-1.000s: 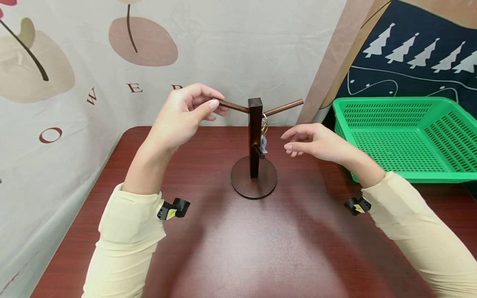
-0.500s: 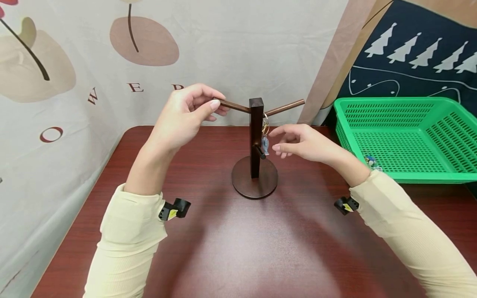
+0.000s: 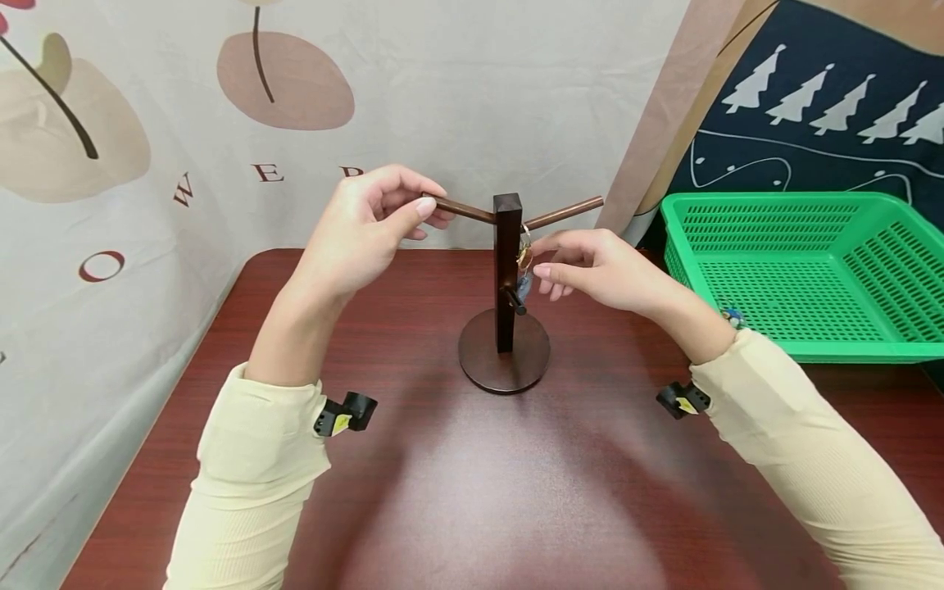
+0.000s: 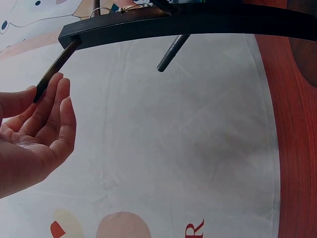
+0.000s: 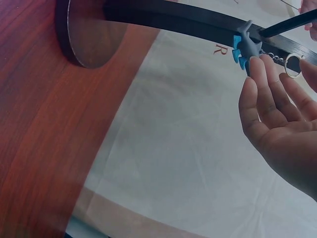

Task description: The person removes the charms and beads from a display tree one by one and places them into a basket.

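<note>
A dark wooden stand (image 3: 506, 279) with several pegs rises from a round base (image 3: 505, 369) on the table. My left hand (image 3: 361, 225) pinches the end of its upper left peg (image 3: 466, 211) between thumb and fingers. From the upper right peg (image 3: 564, 214) hangs a keychain with a gold ring (image 3: 524, 258) and a grey-blue figure (image 5: 251, 47), shaped like a shark or dolphin. Fingertips of my right hand (image 3: 597, 270) touch the keychain from the right. Those fingers are fairly straight, with the thumb beside the ring and apart from the forefinger.
At the right stands a green plastic basket (image 3: 796, 352). A small blue-and-white item (image 3: 732, 316) shows in it, partly hidden by my right wrist. Behind the reddish-brown table (image 3: 413, 492) hangs a pale printed cloth (image 3: 457, 98). One more short peg (image 3: 515, 301) points forward from the post.
My right hand has moved left to the keychain and risen slightly. The figure now tilts and is partly covered by the stand. My left hand keeps its pinch on the peg.
</note>
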Action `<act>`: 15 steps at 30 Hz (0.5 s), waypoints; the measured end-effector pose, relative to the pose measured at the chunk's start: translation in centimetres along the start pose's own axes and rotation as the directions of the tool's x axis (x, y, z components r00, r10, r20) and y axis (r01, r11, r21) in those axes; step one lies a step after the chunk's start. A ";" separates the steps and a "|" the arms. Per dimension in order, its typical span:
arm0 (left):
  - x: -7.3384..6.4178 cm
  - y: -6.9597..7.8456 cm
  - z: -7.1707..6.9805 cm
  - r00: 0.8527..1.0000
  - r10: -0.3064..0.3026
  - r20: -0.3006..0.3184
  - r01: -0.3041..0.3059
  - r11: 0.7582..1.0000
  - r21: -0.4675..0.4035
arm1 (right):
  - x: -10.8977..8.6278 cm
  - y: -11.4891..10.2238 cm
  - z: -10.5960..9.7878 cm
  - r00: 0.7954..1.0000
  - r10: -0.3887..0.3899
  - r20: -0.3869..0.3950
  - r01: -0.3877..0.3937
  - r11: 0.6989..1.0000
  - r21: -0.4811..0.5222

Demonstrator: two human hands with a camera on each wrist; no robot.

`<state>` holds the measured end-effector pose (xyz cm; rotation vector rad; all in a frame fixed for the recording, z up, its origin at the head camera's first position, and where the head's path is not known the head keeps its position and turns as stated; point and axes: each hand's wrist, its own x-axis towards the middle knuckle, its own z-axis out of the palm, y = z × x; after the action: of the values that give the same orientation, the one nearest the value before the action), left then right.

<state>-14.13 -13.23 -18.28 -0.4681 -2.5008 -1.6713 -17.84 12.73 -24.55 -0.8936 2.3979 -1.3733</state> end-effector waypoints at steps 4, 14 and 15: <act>0.0 0.0 0.0 1.000 -0.002 0.000 0.002 1.000 0.006 | 0.0 -0.1 0.1 1.000 -0.016 -0.006 0.016 1.000 0.005; 0.0 -0.1 0.0 1.000 0.000 0.000 0.000 1.000 0.002 | 0.2 -0.5 0.3 0.999 -0.046 0.006 0.045 0.998 0.041; 0.0 -0.1 0.0 1.000 -0.001 0.000 0.001 1.000 0.001 | 0.3 -0.5 0.3 0.999 -0.047 0.008 0.047 0.998 0.044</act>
<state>-14.19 -13.24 -18.36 -0.4664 -2.5015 -1.6708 -17.73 12.17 -24.31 -0.9486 2.3450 -1.4301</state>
